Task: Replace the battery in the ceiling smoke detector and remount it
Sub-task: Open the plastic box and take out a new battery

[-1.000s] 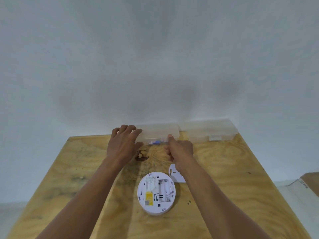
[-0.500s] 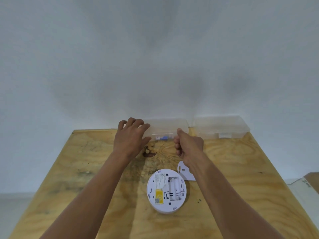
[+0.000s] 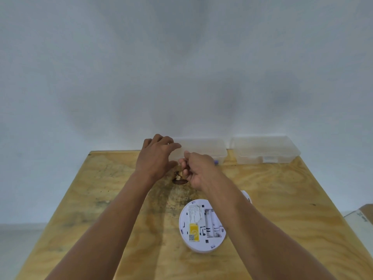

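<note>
The white round smoke detector (image 3: 201, 225) lies back side up on the wooden table (image 3: 282, 199), its battery slots open and empty beside a yellow label. A white cover piece (image 3: 246, 196) peeks out behind my right forearm. At the far edge stands a clear plastic box (image 3: 207, 147) with something blue (image 3: 216, 162) inside. My left hand (image 3: 156, 158) grips the box's left end, fingers on top and thumb below. My right hand (image 3: 196, 170) is curled at the box's front, thumb tip up against it. Anything inside that fist is hidden.
A second clear plastic box (image 3: 264, 149) with a front latch stands to the right against the white wall. A dark knot hole (image 3: 179, 178) marks the wood just below my hands. A cardboard box corner (image 3: 363, 217) shows past the table's right edge.
My right hand has slid left along the front of the box, close to my left hand. The left hand has stayed on the box's left end.
</note>
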